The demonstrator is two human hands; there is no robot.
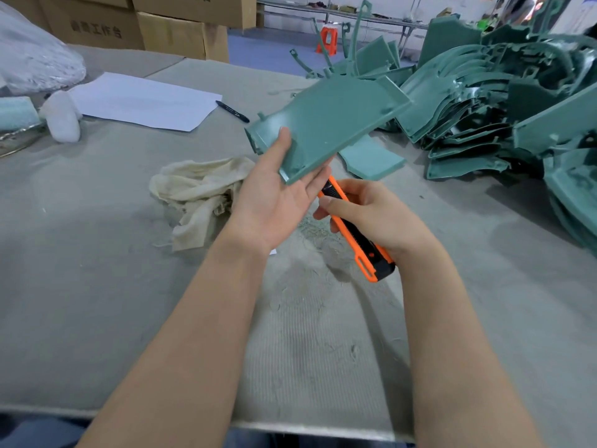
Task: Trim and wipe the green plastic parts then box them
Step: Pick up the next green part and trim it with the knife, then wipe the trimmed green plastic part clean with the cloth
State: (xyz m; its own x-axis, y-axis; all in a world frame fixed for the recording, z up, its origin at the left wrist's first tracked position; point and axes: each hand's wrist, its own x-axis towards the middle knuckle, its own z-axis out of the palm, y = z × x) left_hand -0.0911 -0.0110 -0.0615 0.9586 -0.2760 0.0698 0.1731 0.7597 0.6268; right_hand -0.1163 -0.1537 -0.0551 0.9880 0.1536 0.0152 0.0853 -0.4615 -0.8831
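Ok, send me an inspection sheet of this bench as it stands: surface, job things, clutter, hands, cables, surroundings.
Surface: grey table, with shavings scattered under the hands.
Job's things: one green part held up off the table; pile of green parts at the right; orange knife, blade end hidden; cream cloth crumpled on the table.
Clutter: white paper sheet, with a black pen beside it.
Grippers: left hand pinches the green part, thumb on top; right hand grips the orange knife.
Cables: nothing seen.
Surroundings: cardboard boxes behind the table; orange stool on the blue floor.
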